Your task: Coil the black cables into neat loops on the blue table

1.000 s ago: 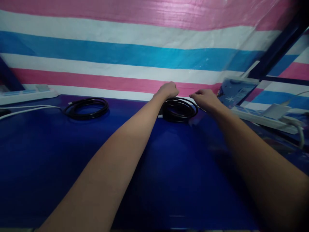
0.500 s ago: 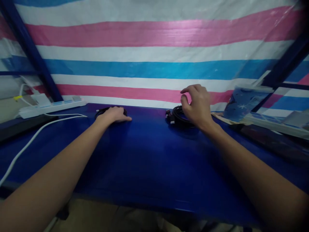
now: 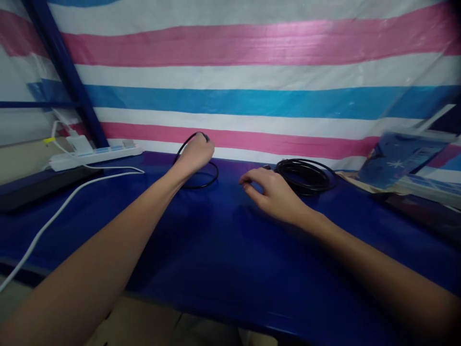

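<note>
My left hand (image 3: pixel 197 153) is closed on a thin black cable (image 3: pixel 212 181), raised a little off the blue tabletop (image 3: pixel 216 240). Loops of this cable hang out above and below the hand; its plugs are hidden. To the right, my right hand (image 3: pixel 268 190) hovers low over the table, fingers curved, thumb apart from them, nothing visible in its grasp. Just behind that hand lies a thicker coiled black cable (image 3: pixel 306 177), with a dark connector showing near the knuckles. I cannot see the right hand touching this coil.
A white power strip (image 3: pixel 97 156) with a charger stands at the back left, beside a long black object (image 3: pixel 43 190). A white cord (image 3: pixel 61 211) runs to the front edge. At the right stand a blue patterned container (image 3: pixel 392 161) and a dark flat object (image 3: pixel 418 211). Striped sheeting hangs behind.
My left hand has lifted the thin cable from the table and moved right. My right hand has come down and left, away from over the thick coil. The view has shifted slightly.
</note>
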`<move>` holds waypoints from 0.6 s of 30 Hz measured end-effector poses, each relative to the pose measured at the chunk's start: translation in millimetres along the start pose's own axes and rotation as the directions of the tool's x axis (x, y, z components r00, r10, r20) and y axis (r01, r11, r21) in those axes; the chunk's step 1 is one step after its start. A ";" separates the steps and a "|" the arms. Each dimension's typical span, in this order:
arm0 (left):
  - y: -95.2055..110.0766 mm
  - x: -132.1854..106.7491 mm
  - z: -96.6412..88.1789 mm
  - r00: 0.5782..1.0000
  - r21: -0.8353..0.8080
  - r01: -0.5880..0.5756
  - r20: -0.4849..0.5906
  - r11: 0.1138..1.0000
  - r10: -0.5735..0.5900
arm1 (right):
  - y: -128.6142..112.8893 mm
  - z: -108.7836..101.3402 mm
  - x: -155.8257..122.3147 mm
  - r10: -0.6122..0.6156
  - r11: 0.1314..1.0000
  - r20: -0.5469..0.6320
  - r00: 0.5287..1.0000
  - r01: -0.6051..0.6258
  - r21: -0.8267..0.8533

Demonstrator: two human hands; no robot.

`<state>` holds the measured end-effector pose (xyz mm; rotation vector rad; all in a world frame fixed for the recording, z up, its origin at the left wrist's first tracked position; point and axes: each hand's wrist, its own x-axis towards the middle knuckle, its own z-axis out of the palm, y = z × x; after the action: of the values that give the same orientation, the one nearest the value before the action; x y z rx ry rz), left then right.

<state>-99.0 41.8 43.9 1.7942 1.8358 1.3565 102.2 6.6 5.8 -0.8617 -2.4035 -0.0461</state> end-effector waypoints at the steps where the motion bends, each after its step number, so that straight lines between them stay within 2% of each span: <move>1: 5.9 -0.9 -3.4 1.000 -0.074 0.001 -0.011 0.997 -0.002 | -0.3 2.4 -0.6 0.035 0.999 0.022 0.999 -0.036 0.006; 3: 18.1 -4.6 -9.7 0.999 -0.318 0.032 -0.013 0.948 -0.038 | 0.8 8.0 -2.0 0.112 0.993 0.059 0.992 -0.114 0.029; 4: 24.1 -7.6 -12.2 0.998 -0.443 0.065 0.028 0.894 -0.059 | 2.0 10.8 -2.5 0.156 0.984 0.075 0.985 -0.161 0.070; 7: 39.1 -19.3 -15.2 0.984 -0.670 0.164 0.167 0.724 -0.069 | 4.5 16.2 -2.5 0.235 0.896 0.125 0.964 -0.265 0.357; 9: 45.0 -26.7 -13.1 0.980 -0.737 0.185 0.192 0.650 -0.062 | 3.2 15.6 -1.5 0.224 0.790 0.146 0.964 -0.267 0.552; 11: 46.1 -31.2 -8.2 0.979 -0.774 0.190 0.194 0.604 -0.059 | -0.7 12.1 -0.4 0.174 0.723 0.164 0.971 -0.239 0.648; 14: 37.6 -30.4 1.6 0.982 -0.802 0.180 0.182 0.570 -0.054 | -8.5 4.5 0.3 0.033 0.748 0.268 0.963 -0.202 0.633; 16: 26.7 -25.5 7.3 0.982 -0.789 0.186 0.169 0.585 -0.084 | -12.5 0.0 0.1 -0.038 0.790 0.343 0.938 -0.182 0.585; 18: 14.0 -18.5 10.8 0.979 -0.757 0.205 0.148 0.620 -0.143 | -14.7 -3.3 -0.7 -0.050 0.802 0.383 0.923 -0.191 0.566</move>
<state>-77.9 27.7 40.5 1.1391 1.0514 1.6177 95.5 -6.2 10.5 -0.6923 -2.4819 0.9479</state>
